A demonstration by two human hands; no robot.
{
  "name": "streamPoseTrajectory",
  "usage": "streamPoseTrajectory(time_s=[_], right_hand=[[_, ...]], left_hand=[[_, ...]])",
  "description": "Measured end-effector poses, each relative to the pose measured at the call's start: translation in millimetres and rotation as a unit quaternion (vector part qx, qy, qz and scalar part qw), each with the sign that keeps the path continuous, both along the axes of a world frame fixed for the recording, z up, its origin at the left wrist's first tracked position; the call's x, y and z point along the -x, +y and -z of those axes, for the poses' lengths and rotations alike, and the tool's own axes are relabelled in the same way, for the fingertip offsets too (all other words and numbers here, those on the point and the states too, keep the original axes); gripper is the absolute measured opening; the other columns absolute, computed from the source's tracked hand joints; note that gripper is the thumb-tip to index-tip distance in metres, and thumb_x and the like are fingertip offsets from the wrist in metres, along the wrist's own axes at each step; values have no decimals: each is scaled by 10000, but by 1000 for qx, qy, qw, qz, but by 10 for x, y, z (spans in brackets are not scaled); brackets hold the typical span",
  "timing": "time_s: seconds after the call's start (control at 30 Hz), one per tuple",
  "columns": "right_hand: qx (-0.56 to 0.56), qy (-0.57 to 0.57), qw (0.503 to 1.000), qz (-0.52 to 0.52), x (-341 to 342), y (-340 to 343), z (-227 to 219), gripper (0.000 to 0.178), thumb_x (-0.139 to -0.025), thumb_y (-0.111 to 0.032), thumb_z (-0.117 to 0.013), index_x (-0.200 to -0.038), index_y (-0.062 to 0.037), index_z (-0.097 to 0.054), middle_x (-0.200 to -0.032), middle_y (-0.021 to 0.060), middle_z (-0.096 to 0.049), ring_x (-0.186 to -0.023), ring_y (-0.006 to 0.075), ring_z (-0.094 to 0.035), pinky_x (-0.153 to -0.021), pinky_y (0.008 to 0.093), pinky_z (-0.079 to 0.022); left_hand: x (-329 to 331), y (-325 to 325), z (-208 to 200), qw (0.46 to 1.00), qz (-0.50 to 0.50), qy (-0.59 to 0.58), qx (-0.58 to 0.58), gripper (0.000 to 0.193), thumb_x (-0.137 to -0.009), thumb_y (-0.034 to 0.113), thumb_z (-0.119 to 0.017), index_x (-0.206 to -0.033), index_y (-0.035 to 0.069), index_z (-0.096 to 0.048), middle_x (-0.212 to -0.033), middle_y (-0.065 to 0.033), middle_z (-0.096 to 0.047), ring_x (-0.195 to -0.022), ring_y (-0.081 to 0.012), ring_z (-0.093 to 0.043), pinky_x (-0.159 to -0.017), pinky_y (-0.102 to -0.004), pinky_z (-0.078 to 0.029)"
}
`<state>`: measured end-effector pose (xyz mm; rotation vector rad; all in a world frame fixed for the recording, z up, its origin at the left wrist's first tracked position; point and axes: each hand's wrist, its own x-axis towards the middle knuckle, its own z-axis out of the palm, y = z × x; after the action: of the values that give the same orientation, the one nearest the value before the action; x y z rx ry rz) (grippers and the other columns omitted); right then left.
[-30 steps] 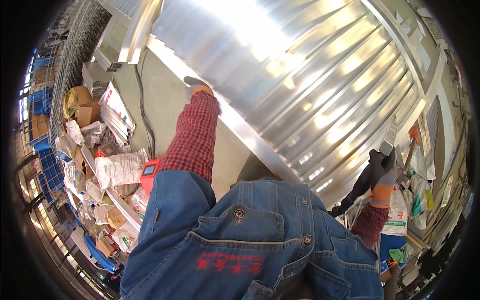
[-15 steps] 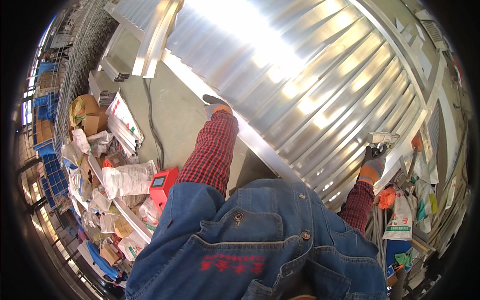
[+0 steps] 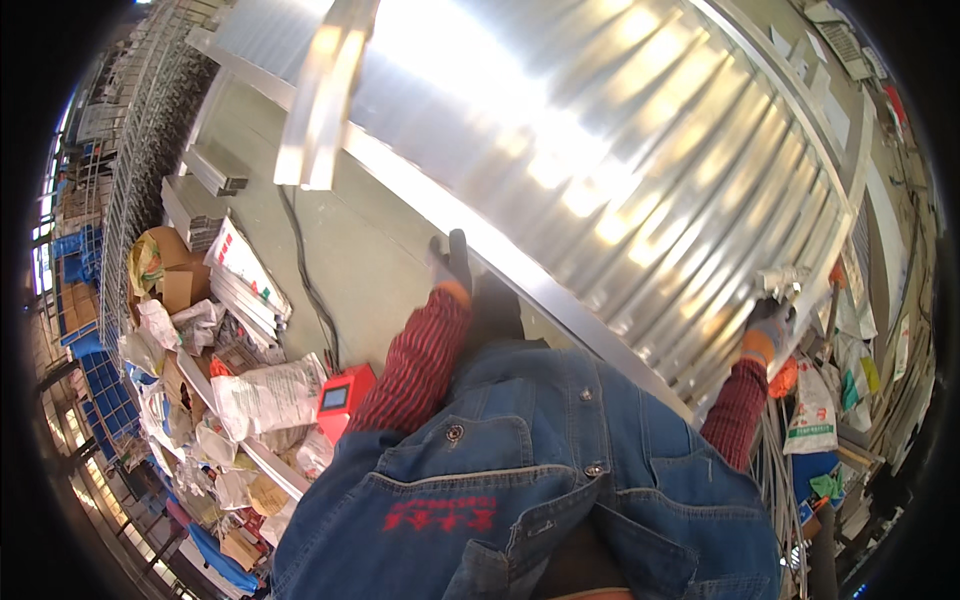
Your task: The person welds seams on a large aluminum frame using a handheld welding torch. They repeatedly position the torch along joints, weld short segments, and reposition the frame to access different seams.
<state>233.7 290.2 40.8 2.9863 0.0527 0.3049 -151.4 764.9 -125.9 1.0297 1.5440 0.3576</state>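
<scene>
My left hand (image 3: 453,264), in a grey glove with an orange cuff, is over the floor beside the pale metal edge rail (image 3: 440,205) of a large panel. Its fingers are apart and it holds nothing. My right hand (image 3: 768,330), gloved in grey and orange, is closed at the panel's lower right end. A small boxy silver metal piece (image 3: 782,278) sits at its fingertips and appears gripped; the fingers partly hide it. Before me lies the ribbed, shiny metal panel (image 3: 600,200), with bright glare on its upper part.
Metal profiles (image 3: 322,110) overhang the panel's left side. A black cable (image 3: 308,265) runs along the floor to a red box with a small screen (image 3: 345,400). Bags and cartons (image 3: 265,395) crowd the left. White sacks (image 3: 812,405) and long thin rods stand on the right.
My left hand has come off the panel's edge rail, nearer my body, and its fingers now point up. My right hand has shifted slightly right, along with the silver piece.
</scene>
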Motion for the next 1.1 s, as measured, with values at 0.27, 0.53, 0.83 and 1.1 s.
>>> streamPoseTrajectory(time_s=[0.27,0.53,0.83,1.1], right_hand=[[-27,-79,986,-146,920,1283,-199,506,-954,-370,-811,-1385,-121,-723,-1567,236,-572,-1405,450,-591,-1162,489,-519],[-205,45,962,-173,1522,2094,-356,497,-941,-247,-826,-1395,-106,-681,-1556,222,-561,-1386,465,-569,-1143,558,-516],[-261,80,953,-133,1458,2195,11,440,-985,-222,-793,-1381,-78,-668,-1515,226,-598,-1331,472,-614,-1097,545,-540],[-329,84,931,-133,1091,2187,292,419,-1011,-200,-770,-1400,-103,-649,-1492,217,-611,-1331,461,-620,-1094,524,-538]], left_hand=[[421,2709,-1721,726,251,428,-477,1415,-679,851,-858,-1718,65,-305,-1709,-300,-388,-1609,-456,-336,-1330,-534,-298],[197,3740,-1638,808,302,458,-215,1691,-523,807,-962,-1783,164,-37,-1789,-242,-196,-1620,-430,-317,-1303,-551,-373],[143,3845,-1728,762,302,531,-215,1705,-467,816,-974,-1757,61,-154,-1723,-294,-326,-1589,-457,-360,-1314,-538,-346],[372,4310,-1489,865,342,322,-178,880,-626,427,-1084,-1219,-117,-727,-1110,-220,-806,-973,-331,-774,-901,-454,-646]])
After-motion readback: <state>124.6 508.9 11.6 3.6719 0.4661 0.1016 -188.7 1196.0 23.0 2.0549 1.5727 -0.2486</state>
